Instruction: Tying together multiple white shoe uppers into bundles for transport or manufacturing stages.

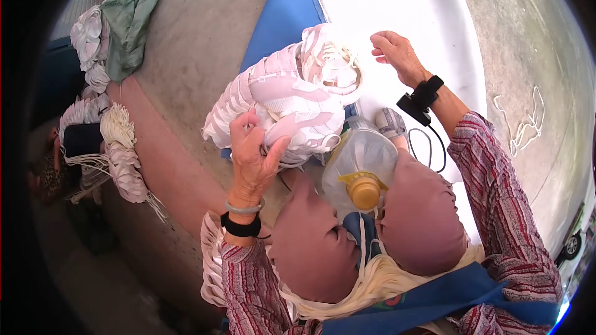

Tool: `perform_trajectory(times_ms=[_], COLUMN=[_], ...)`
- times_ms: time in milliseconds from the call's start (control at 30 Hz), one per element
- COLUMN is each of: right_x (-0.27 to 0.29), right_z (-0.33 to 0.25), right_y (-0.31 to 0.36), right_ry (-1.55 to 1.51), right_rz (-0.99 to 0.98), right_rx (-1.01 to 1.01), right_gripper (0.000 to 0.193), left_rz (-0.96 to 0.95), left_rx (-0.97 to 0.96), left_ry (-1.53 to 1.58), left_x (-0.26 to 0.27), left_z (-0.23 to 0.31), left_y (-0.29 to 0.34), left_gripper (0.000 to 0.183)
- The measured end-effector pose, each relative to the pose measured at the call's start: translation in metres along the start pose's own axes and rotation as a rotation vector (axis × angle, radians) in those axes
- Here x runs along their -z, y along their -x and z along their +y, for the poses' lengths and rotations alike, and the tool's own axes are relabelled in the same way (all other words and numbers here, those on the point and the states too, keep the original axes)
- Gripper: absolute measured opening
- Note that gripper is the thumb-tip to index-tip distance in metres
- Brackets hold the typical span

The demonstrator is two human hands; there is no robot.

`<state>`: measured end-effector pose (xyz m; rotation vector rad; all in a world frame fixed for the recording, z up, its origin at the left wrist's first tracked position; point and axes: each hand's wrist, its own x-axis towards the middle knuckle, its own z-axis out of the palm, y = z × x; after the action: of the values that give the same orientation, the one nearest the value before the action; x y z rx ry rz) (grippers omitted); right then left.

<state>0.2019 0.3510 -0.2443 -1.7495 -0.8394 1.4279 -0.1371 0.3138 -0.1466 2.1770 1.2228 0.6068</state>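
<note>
A pile of white and pale pink shoe uppers (282, 96), nested in overlapping rows, lies in front of my knees. My left hand (251, 158) is at the near left side of the pile, its bent fingers and thumb on the edge of a shoe upper. Cream laces (335, 62) lie loosely over the pile's far right end. Raised to the right of the pile, my right hand (397, 56) has its fingers curled in and pressed together. Whatever they may pinch is too fine to make out against the white sheet (434, 31).
Between my knees stands a clear plastic jug (354, 161) with a yellow cap. A bundle of cream laces (385, 279) lies across my lap. More uppers (124, 167) and a green sack (133, 25) are at the left. A loose lace (524, 127) lies on the floor at right.
</note>
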Motion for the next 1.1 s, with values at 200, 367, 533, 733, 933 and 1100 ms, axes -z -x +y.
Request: perform_trajectory(times_ms=[200, 367, 533, 733, 933, 1100], right_x=[-0.025, -0.055, -0.060, -0.113, -0.160, -0.155], right_z=[0.048, 0.027, 0.008, -0.083, -0.042, -0.041], right_y=[-0.016, 0.001, 0.002, 0.060, 0.101, 0.104], right_ry=[-0.187, -0.427, -0.417, 0.099, 0.371, 0.276], right_rz=[-0.445, -0.412, -0.544, -0.695, -0.767, -0.795], right_rx=[-0.241, -0.341, -0.288, 0.384, 0.615, 0.790], right_gripper=[0.088, 0.066, 0.043, 0.020, 0.024, 0.020], left_rz=[0.096, 0.389, 0.458, 0.429, 0.233, -0.074], left_rx=[0.230, 0.338, 0.463, 0.564, 0.156, 0.030], left_ry=[0.253, 0.551, 0.732, 0.503, -0.151, -0.530], left_x=[0.037, 0.084, 0.090, 0.074, 0.048, 0.044], left_z=[-0.002, -0.043, -0.070, -0.037, 0.009, 0.038], left_y=[0.039, 0.083, 0.103, 0.074, 0.054, 0.030], left_gripper=[0.016, 0.026, 0.033, 0.028, 0.042, 0.045])
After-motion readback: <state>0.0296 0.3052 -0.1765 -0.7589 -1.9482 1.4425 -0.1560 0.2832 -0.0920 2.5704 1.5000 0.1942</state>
